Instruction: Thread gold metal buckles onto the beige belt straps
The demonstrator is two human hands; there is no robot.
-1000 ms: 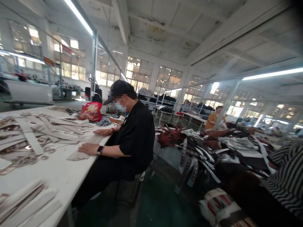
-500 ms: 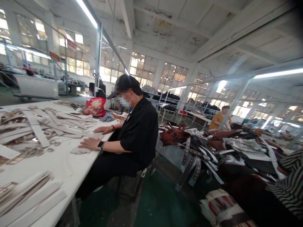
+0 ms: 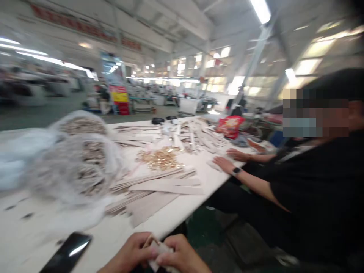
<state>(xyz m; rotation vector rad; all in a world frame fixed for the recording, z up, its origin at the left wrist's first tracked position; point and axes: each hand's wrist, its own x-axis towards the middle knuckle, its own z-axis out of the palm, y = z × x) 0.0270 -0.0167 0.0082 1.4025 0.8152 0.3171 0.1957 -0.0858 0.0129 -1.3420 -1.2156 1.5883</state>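
Note:
At the bottom edge of the head view, my left hand [image 3: 136, 248] and my right hand [image 3: 180, 252] are close together, both with fingers closed. Between them they grip a pale strap [image 3: 160, 248]. A thin brownish-gold edge, possibly a buckle, shows at its upper left; blur and my fingers hide the rest. Just beyond my hands, flat pale strips [image 3: 159, 204] lie in stacks on the white table [image 3: 182, 218]. A black phone [image 3: 68, 252] rests to the left of my left hand.
Gold-coloured metal pieces [image 3: 163, 158] are heaped past the strips. Clear plastic bags [image 3: 74, 167] of rolled strips stand at the left. On the right sits a co-worker in black [image 3: 318, 189], hands on the table near a red bag [image 3: 230, 127].
The view has swung left and down toward the table. My two hands and the strap between them have come into view, along with the phone and the plastic bags.

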